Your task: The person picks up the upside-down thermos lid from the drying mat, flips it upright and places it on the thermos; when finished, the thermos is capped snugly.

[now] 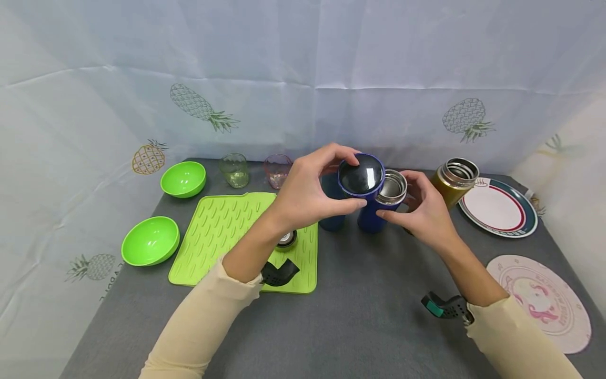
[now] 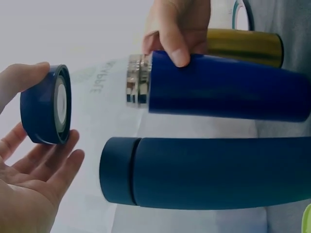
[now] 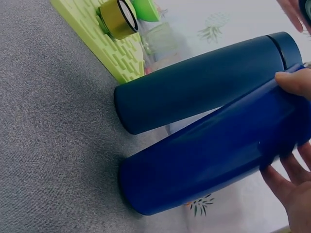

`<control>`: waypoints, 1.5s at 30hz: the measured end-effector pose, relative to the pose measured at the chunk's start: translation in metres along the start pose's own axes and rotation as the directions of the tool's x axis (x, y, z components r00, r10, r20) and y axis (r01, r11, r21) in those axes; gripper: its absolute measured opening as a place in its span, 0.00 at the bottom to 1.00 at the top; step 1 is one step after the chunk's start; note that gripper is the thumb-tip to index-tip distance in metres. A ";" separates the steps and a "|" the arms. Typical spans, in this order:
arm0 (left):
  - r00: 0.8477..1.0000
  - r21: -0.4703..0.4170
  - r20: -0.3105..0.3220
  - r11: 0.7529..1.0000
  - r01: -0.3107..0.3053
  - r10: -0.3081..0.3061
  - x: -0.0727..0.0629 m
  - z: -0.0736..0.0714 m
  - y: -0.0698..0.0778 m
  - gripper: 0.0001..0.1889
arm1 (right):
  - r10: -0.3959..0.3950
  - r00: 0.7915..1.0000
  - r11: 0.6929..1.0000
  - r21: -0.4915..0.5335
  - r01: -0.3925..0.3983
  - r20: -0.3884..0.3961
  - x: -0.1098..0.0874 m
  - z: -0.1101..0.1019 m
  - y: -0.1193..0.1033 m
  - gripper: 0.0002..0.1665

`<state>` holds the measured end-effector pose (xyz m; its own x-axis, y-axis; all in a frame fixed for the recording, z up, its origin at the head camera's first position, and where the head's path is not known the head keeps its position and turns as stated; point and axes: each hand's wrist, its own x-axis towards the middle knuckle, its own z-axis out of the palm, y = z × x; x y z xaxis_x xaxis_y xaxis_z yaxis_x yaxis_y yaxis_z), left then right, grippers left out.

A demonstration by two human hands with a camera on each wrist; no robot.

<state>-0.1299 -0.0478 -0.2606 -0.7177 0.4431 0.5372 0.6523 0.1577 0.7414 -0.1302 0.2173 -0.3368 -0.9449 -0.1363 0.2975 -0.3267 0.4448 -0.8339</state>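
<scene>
My left hand (image 1: 314,184) pinches a round blue lid (image 1: 361,175) with a dark glossy top. In the left wrist view the lid (image 2: 46,104) is apart from the bottle, its pale inner side facing the bottle's mouth. My right hand (image 1: 421,208) grips a blue thermos bottle (image 2: 218,87) near its top, thumb on one side and fingers on the other. The bottle's steel threaded neck (image 1: 392,187) is bare. Beside it stands a teal thermos (image 2: 214,172) with its lid on, partly hidden behind my left hand in the head view.
An uncapped gold thermos (image 1: 454,181) stands right of my right hand, by a plate (image 1: 492,208) and a round pink mat (image 1: 539,300). Leftward are a green drying mat (image 1: 218,231) bearing a gold lid (image 3: 118,19), two green bowls (image 1: 183,179) and two glasses (image 1: 234,171).
</scene>
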 end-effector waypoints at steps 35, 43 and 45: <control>0.996 0.087 0.095 0.996 -0.011 0.003 -0.016 0.034 -0.007 0.24 | -0.049 0.973 0.998 -0.027 0.057 0.226 -0.011 -0.016 -0.006 0.43; 0.995 0.163 0.096 0.986 -0.036 0.020 -0.014 0.037 -0.006 0.24 | -0.025 0.970 0.999 -0.017 0.030 0.243 -0.011 -0.017 -0.007 0.42; 0.995 0.172 0.095 0.984 -0.036 0.020 -0.013 0.037 -0.006 0.25 | -0.016 0.970 1.000 -0.023 0.022 0.241 -0.011 -0.017 -0.007 0.41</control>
<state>-0.1151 -0.0218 -0.2868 -0.6783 0.5280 0.5111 0.7100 0.2914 0.6411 -0.1172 0.2303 -0.3262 -0.9163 -0.3528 0.1895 -0.3466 0.4616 -0.8165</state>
